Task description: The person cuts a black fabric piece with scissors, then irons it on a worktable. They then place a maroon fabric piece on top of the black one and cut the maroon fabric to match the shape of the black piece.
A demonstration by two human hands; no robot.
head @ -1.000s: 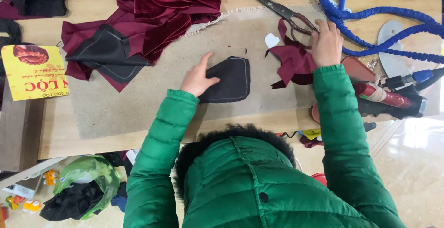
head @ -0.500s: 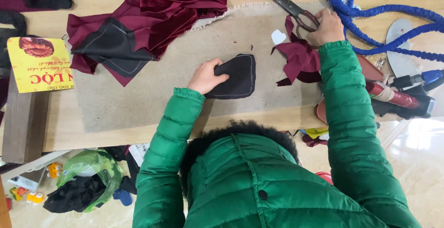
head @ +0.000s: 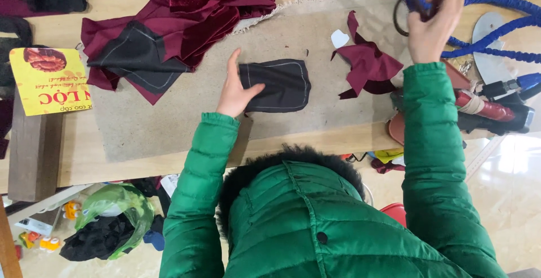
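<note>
A black fabric piece [head: 280,85] with pale stitching round its edge lies flat on a tan burlap mat [head: 169,126]. My left hand [head: 234,89] presses on its left end, fingers spread. Up at the far right, my right hand [head: 431,24] is closed around the dark handles of a pair of scissors [head: 416,0], which it holds off the table. The blades are out of sight past the top edge. Both arms wear green padded sleeves.
A maroon velvet heap [head: 208,1] with a black panel [head: 135,58] on it lies at the back left. A maroon scrap [head: 366,64] and a white bit [head: 339,38] lie by the right hand. Blue cord [head: 496,30], a red-and-black tool [head: 490,109], a yellow packet [head: 48,78].
My right hand closed on the scissors lying on the mat and lifted them toward the far right. My left hand stayed pressed on the black piece.
</note>
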